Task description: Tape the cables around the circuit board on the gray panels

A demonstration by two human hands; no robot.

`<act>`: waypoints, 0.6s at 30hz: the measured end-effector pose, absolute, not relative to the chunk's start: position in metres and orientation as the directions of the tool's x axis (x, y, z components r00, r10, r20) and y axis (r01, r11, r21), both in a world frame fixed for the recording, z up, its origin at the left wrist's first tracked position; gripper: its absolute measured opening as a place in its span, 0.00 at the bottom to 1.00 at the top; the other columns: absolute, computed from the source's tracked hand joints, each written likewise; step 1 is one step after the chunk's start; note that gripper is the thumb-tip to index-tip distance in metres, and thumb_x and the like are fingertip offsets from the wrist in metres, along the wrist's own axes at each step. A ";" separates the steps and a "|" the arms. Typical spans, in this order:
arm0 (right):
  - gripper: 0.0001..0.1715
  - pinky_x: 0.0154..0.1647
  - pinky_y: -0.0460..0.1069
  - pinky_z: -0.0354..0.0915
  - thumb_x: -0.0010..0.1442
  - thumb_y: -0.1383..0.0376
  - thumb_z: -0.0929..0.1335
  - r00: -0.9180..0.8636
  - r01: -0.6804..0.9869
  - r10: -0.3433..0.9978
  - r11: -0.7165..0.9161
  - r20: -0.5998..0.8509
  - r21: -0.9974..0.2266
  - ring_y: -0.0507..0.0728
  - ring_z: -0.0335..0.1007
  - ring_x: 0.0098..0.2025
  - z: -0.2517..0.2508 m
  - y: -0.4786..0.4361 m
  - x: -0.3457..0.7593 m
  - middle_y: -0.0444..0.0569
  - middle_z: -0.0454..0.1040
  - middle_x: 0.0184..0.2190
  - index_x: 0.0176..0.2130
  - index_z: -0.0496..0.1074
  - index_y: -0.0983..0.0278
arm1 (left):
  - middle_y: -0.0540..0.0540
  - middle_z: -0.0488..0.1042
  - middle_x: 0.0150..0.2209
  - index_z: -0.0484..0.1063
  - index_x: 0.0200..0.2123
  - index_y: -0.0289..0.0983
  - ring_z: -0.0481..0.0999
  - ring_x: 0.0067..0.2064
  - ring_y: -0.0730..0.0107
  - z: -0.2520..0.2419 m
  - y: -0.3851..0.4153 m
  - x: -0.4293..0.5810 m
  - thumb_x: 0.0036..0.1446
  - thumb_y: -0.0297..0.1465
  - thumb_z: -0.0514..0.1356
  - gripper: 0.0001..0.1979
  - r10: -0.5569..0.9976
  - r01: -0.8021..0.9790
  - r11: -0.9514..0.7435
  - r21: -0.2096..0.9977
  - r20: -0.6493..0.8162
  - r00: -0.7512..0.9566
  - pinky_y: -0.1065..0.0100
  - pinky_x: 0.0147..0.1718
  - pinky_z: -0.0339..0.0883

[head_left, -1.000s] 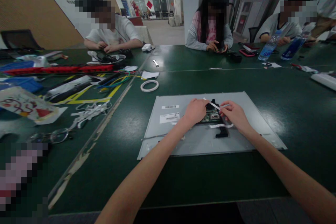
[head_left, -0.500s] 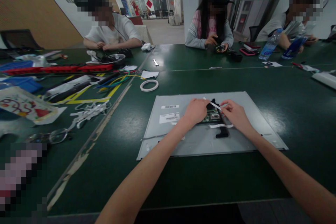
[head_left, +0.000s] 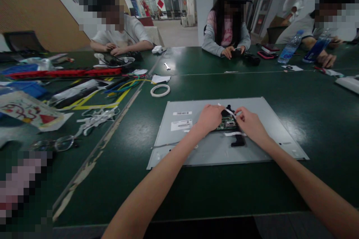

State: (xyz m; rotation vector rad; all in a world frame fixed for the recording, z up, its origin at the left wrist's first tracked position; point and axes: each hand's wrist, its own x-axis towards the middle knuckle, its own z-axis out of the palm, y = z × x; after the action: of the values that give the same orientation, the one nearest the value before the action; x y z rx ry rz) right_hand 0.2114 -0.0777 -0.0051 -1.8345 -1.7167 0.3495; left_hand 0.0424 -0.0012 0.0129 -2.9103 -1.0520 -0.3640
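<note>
On my feed, the far left of the frame holds clear-lensed glasses with a thin frame (head_left: 64,143) and, just above them, a tangle of white cord (head_left: 97,119), both lying well apart from the hands, which seems to leave room around the work. Toward the upper middle, a flat white ring like a tape roll (head_left: 160,90) lies on the dark green table (head_left: 322,127), within easy reach, I judge.

In the centre I see a flat silver-grey metal panel (head_left: 218,153), which gives the work a level base. The left hand (head_left: 209,117) rests over its middle, fingertips at the upper end of a narrow white strip (head_left: 230,112), probably to steady that end; I cannot tell whether they grasp or merely press it. Just below the strip sits a green circuit board (head_left: 230,123), partly hidden by the left hand.

To its right, the right hand (head_left: 249,121) pinches the strip between thumb and fingertips, apparently to hold it stretched across the gap between the hands. Below them a black bracket-like piece (head_left: 238,141) lies on the panel, crossed higher up by another white length (head_left: 234,133); whether it joins the strip I cannot tell.
</note>
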 end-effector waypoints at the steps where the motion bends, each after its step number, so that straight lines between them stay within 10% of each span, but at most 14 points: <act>1: 0.13 0.30 0.46 0.57 0.57 0.68 0.60 0.125 0.836 0.972 0.006 0.201 -0.549 0.54 0.67 0.28 -0.004 -0.078 0.210 0.46 0.71 0.25 0.43 0.66 0.63 | 0.43 0.75 0.44 0.67 0.49 0.36 0.72 0.46 0.65 0.013 -0.001 0.042 0.57 0.23 0.47 0.18 0.627 0.633 -0.772 0.055 0.225 0.746 0.63 0.47 0.60; 18: 0.15 0.24 0.47 0.49 0.62 0.60 0.60 0.132 0.976 0.980 -0.102 0.151 -0.191 0.59 0.70 0.30 0.004 -0.084 0.208 0.49 0.73 0.28 0.48 0.62 0.60 | 0.44 0.75 0.43 0.67 0.49 0.37 0.73 0.44 0.65 0.016 -0.001 0.042 0.57 0.24 0.47 0.18 0.618 0.619 -0.782 0.070 0.212 0.757 0.62 0.46 0.61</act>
State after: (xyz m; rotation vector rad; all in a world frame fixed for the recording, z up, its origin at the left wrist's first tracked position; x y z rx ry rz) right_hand 0.2077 -0.0835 0.0036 -2.1661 -1.9219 0.0211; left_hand 0.0419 -0.0011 0.0156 -2.9399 -1.0359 -0.3524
